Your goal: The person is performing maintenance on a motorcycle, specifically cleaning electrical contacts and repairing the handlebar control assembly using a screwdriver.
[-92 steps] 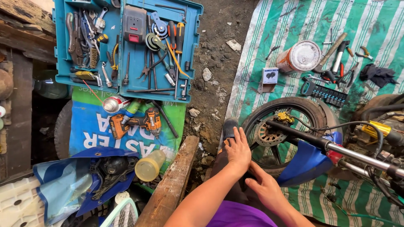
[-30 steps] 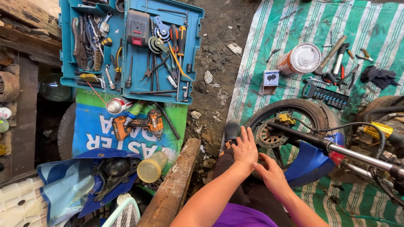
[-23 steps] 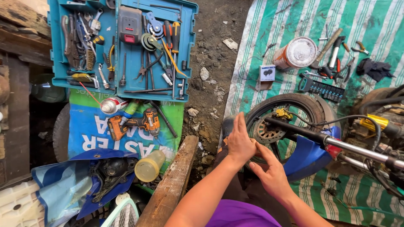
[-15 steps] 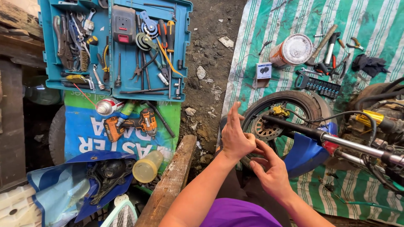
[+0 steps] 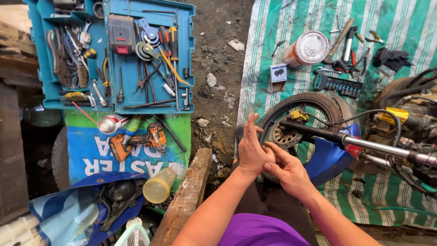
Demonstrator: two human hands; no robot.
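My left hand (image 5: 251, 146) is raised with its fingers straight and together, pointing up, in front of the motorcycle's front wheel (image 5: 306, 119). My right hand (image 5: 286, 169) presses its fingers against the left palm, as if rubbing it. Neither hand holds a thing. Just beyond them run the black and silver fork leg (image 5: 364, 145) and the blue mudguard (image 5: 328, 159). The wheel's tyre lies on a green striped tarp (image 5: 409, 36).
An open blue tool case (image 5: 119, 54) full of hand tools lies at the upper left. Below it are an orange cordless drill (image 5: 136, 140), a spray can (image 5: 111, 124) and a yellowish bottle (image 5: 158, 186). A wooden plank (image 5: 187, 200) lies near my left arm. A tin can (image 5: 307, 49), a socket rail (image 5: 339, 84) and pliers sit on the tarp.
Both hands have come off the tyre and risen; the left hand turned upright and the right hand moved onto its palm. The view shifted slightly.
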